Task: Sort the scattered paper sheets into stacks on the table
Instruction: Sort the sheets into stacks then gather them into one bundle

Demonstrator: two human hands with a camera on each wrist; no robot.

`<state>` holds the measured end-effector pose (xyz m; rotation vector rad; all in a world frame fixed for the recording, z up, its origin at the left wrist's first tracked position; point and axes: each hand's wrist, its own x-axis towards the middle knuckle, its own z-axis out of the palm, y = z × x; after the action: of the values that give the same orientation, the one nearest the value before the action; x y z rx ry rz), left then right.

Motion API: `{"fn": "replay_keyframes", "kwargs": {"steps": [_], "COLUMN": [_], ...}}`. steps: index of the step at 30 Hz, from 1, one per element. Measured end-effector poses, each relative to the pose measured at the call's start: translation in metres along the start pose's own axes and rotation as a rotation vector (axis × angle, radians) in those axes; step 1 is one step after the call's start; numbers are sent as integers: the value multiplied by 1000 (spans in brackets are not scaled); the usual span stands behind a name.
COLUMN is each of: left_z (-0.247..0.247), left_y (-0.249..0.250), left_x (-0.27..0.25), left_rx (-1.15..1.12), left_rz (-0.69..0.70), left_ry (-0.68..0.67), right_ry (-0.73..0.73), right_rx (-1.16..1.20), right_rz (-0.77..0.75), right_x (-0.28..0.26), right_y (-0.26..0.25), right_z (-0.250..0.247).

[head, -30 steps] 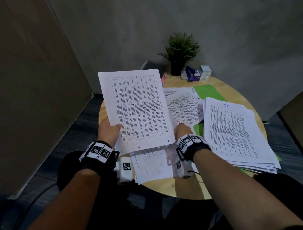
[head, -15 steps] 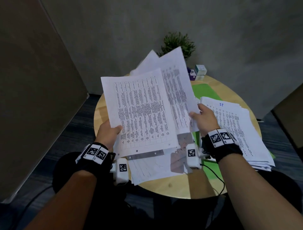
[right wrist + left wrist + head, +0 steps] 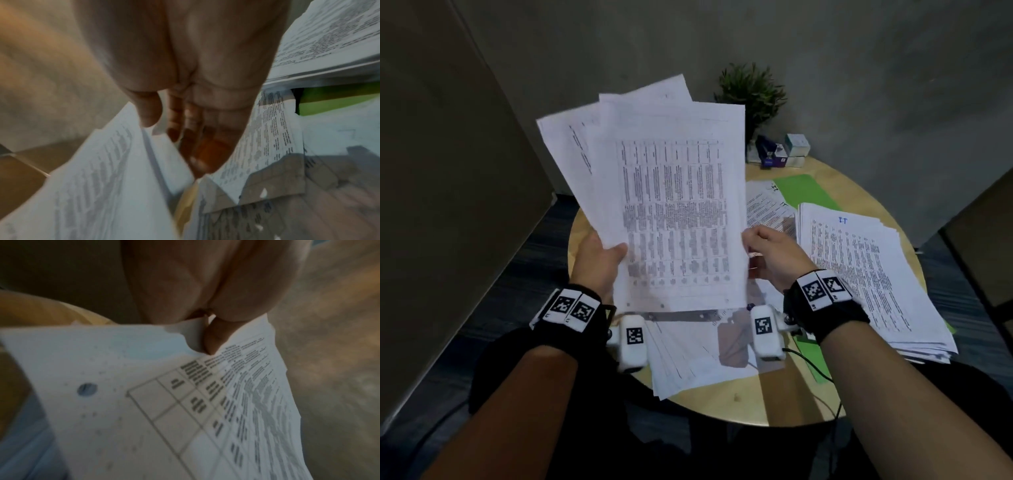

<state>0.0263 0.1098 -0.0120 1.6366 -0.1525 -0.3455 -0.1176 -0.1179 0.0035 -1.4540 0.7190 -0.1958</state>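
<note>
Head view: left hand (image 3: 599, 255) pinches fanned printed sheets (image 3: 671, 212) above the round tabletop (image 3: 784, 401); right hand (image 3: 774, 255), fingers loosely extended, touches their edge.

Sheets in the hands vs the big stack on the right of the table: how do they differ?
The held sheets are up in the air, tilted and fanned apart; the right stack lies flat on the table. The held sheets are few, the right stack is thick. The left hand pinches the held sheets; nothing touches the stack. Both are white printed pages.
</note>
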Motion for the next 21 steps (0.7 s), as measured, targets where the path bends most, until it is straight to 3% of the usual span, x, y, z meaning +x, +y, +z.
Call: {"fn": "replay_keyframes", "kwargs": {"steps": [2,4,7,11,14,17,21], "left_z": [-1,-1,-1,-4,-7,-13,-19], "left_y": [4,7,8,9,14,14,12], "left_x": [12,26,48,66,74,83,89], "left_rx": [29,30,-30,-15,-3,-19,-29], "left_rz": [55,98,116,136,159,160,129], "left_ry": [116,169,198,182,163,165,166], "right_ry": [109,215,246,280,406,547,630], "right_rx": [-63,-315,-813,-1142,-1172,-1056,-819], "right_rz": [66,167,336,459,515,503,358], "right_x": [8,20,39,65,83,87,84], "right_y": [1,4,6,23,42,42,36], "right_z": [-2,-6,-3,6,6,13,15]}}
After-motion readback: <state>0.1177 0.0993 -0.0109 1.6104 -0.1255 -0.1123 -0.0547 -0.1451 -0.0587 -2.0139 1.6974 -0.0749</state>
